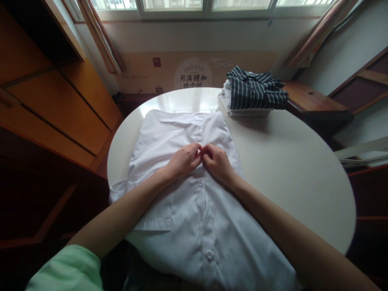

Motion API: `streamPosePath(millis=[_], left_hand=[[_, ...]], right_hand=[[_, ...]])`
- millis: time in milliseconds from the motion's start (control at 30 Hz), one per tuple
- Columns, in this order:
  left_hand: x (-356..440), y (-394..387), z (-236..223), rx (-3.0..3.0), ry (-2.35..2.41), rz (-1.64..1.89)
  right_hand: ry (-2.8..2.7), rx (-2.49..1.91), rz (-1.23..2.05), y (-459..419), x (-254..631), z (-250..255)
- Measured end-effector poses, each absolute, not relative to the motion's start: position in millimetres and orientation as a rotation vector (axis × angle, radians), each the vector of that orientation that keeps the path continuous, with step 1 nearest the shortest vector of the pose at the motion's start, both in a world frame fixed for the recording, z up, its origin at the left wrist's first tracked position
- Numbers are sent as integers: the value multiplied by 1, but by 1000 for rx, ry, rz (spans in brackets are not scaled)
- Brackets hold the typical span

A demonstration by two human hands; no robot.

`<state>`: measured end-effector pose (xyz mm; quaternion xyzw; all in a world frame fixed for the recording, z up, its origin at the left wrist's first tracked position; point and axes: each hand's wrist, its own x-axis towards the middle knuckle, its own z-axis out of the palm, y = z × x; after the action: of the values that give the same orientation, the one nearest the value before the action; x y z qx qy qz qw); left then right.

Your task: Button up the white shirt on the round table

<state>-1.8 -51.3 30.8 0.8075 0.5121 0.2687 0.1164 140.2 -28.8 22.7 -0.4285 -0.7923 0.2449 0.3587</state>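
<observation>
A white button-up shirt lies front side up over the round table, its near part hanging past the table edge towards me. Down its middle runs the placket, with one button near me and others farther up. On the left half is a patch pocket. My left hand is closed in a pinch on the placket. Right beside it, fingertips meeting, my right hand pinches the placket's other edge. Whatever lies between the fingertips is hidden.
A stack of folded clothes, with a dark striped shirt on top, sits at the back right of the white table. Wooden cabinets stand at the left, and a small wooden desk is behind on the right. Windows and curtains are ahead.
</observation>
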Motion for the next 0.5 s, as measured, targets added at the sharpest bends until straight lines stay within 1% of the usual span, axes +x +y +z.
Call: streamPosePath(millis=[500], left_hand=[[-1,-52,34,2334,1493,766]], right_hand=[[-2074,-1110,609,-30,141,24]])
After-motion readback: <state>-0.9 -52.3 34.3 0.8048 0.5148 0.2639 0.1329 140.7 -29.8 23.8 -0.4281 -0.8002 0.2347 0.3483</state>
